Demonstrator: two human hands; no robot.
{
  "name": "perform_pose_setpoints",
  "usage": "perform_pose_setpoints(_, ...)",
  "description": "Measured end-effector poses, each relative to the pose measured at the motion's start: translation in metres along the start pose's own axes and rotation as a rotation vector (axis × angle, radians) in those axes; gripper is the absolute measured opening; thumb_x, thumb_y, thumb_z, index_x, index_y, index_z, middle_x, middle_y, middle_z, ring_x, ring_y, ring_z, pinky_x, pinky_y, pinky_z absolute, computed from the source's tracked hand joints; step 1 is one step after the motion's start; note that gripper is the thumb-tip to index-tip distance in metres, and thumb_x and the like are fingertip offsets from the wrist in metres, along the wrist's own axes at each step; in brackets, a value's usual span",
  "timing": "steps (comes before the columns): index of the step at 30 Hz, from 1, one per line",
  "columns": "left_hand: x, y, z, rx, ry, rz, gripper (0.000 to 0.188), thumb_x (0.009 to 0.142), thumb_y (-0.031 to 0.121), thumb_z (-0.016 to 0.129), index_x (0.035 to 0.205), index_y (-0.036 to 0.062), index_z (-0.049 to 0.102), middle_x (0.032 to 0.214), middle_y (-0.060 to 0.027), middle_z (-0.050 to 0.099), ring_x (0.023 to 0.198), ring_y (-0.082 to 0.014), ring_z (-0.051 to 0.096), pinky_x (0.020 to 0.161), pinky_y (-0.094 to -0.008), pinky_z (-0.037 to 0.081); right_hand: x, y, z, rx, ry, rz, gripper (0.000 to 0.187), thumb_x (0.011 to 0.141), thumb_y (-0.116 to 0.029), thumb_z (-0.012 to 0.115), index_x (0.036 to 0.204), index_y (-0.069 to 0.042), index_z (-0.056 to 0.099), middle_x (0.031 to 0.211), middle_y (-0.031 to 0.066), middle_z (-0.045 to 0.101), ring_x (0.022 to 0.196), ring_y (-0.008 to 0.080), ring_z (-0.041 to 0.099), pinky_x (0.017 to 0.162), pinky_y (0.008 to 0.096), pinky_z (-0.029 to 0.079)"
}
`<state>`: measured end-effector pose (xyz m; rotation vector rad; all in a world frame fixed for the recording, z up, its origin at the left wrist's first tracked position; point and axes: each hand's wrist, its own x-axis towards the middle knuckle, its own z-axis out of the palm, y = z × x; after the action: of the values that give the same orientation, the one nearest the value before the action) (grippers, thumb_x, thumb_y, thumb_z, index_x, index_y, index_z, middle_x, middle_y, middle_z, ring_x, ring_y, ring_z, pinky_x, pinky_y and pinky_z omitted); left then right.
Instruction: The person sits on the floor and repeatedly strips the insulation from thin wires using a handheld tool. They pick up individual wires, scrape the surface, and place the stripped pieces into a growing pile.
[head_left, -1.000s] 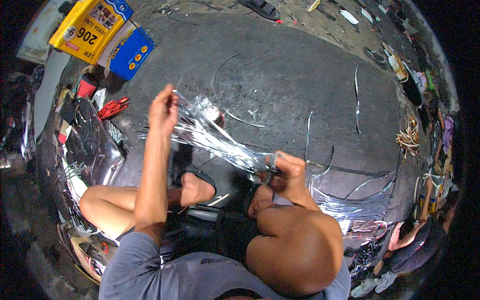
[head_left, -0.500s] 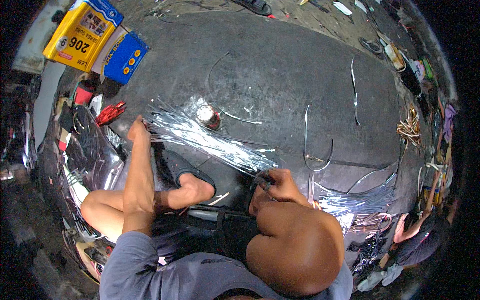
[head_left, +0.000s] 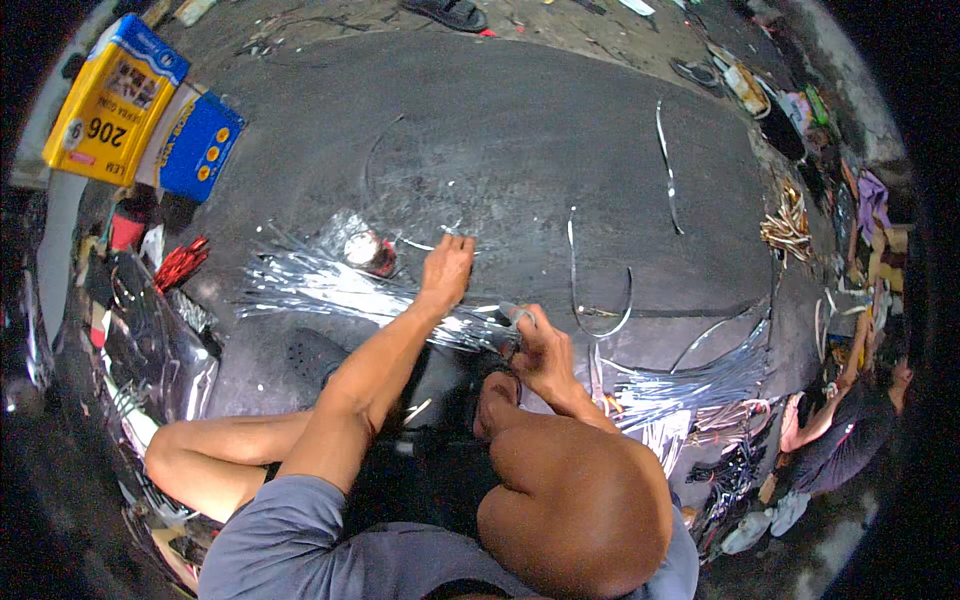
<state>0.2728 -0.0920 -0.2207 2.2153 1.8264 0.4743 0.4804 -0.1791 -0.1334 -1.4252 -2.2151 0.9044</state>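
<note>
A loose bundle of shiny silver strips lies slantwise on the dark mat in front of me. My left hand reaches over it, its fingers pressed together on the mat at the right end of a thin silver strip. The fingertips hide the exact contact. By the bundle's right end, my right hand is closed with curled fingers. Something grey wraps or crosses its fingertips; what it holds is hidden. Just behind the bundle stands a small round can with a red side and whitish top.
Further strips lie on the mat. A silver pile is at right, a gold-brown bundle beyond it, a red bundle at left. Yellow-and-blue tins stand far left. Another person sits at the right edge.
My left hand has left the bundle's left end and come rightward to the thin strip. My right hand has lifted slightly with its fingers turned. The whole view has shifted.
</note>
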Motion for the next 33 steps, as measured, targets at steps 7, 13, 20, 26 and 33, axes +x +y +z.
perform_pose_setpoints(7, 0.009, 0.035, -0.014, -0.162, 0.188, 0.112, 0.038, 0.082, 0.008, 0.063, 0.120, 0.0101, 0.062, 0.097, -0.0115, 0.067, 0.091, -0.0242, 0.067, 0.075, -0.0350, 0.056, 0.036, 0.012, -0.003, 0.013, 0.360, 0.095, 0.057, 0.066, 0.002, 0.071, 0.121, 0.000, 0.055, 0.104, 0.0182, 0.062, 0.097, 0.0393, 0.062, 0.086, 0.0428, 0.050)
perform_pose_setpoints(13, -0.006, 0.100, -0.078, -1.627, 0.167, -0.398, 0.020, 0.084, -0.003, 0.070, 0.102, 0.0011, 0.064, 0.085, -0.0048, 0.063, 0.073, -0.0065, 0.060, 0.063, -0.0202, 0.048, 0.061, -0.009, -0.034, 0.255, 0.424, -0.019, 0.046, 0.063, -0.003, 0.074, 0.108, 0.001, 0.061, 0.093, 0.0160, 0.065, 0.083, 0.0353, 0.066, 0.073, 0.0393, 0.053)
perform_pose_setpoints(20, -0.022, 0.086, -0.115, -1.589, 0.230, -0.636, 0.015, 0.082, -0.003, 0.073, 0.095, -0.0013, 0.066, 0.081, -0.0022, 0.066, 0.072, -0.0059, 0.061, 0.063, -0.0201, 0.048, 0.061, -0.050, -0.054, 0.086, 0.333, -0.206, 0.028, 0.062, -0.005, 0.080, 0.085, 0.002, 0.065, 0.089, 0.0148, 0.065, 0.076, 0.0326, 0.066, 0.063, 0.0375, 0.052)
perform_pose_setpoints(26, -0.029, 0.077, -0.138, -1.895, 0.205, -0.566, 0.018, 0.084, 0.000, 0.072, 0.101, -0.0006, 0.068, 0.086, -0.0032, 0.068, 0.079, -0.0076, 0.063, 0.072, -0.0218, 0.050, 0.075, -0.076, -0.060, 0.180, 0.462, -0.299, 0.029, 0.055, -0.004, 0.079, 0.078, 0.000, 0.062, 0.075, 0.0109, 0.060, 0.062, 0.0238, 0.059, 0.054, 0.0334, 0.046)
perform_pose_setpoints(33, -0.033, 0.065, -0.153, -2.024, 0.271, -0.454, 0.010, 0.086, 0.000, 0.070, 0.095, -0.0002, 0.067, 0.088, -0.0067, 0.069, 0.078, -0.0123, 0.063, 0.074, -0.0253, 0.051, 0.084, -0.102, -0.069, 0.130, 0.461, -0.435, 0.029, 0.054, -0.005, 0.080, 0.072, -0.002, 0.058, 0.069, 0.0099, 0.059, 0.058, 0.0232, 0.059, 0.050, 0.0320, 0.044)
